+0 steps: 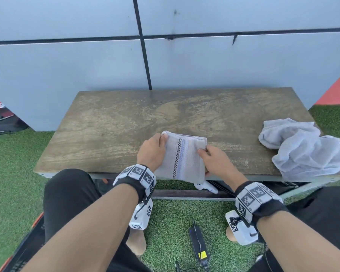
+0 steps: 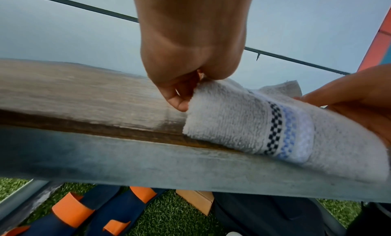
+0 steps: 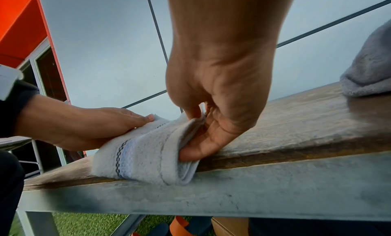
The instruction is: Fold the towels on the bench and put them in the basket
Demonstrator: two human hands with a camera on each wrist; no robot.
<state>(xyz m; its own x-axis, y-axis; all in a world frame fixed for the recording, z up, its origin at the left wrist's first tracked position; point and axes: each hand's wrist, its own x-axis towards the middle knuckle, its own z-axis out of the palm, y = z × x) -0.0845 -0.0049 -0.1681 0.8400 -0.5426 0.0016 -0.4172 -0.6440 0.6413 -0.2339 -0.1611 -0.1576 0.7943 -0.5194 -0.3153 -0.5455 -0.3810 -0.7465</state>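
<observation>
A folded white towel [image 1: 182, 156] with a checked dark and blue stripe lies at the bench's [image 1: 106, 134] near edge, its front end hanging over the rim. My left hand [image 1: 152, 150] pinches its left edge, as the left wrist view shows at the towel [image 2: 243, 122] under the left hand [image 2: 184, 89]. My right hand [image 1: 214, 160] grips the right edge, thumb on top and fingers curled under the folded layers; in the right wrist view the right hand [image 3: 211, 122] clasps the towel [image 3: 143, 156]. A crumpled white towel [image 1: 302, 148] lies at the bench's right end. No basket is in view.
The wooden bench stands on green turf against a pale panelled wall [image 1: 86, 65]. A black device with a yellow label [image 1: 199, 244] lies on the turf between my feet. Blue and orange items [image 2: 84, 211] and a cardboard box [image 2: 196, 201] sit under the bench.
</observation>
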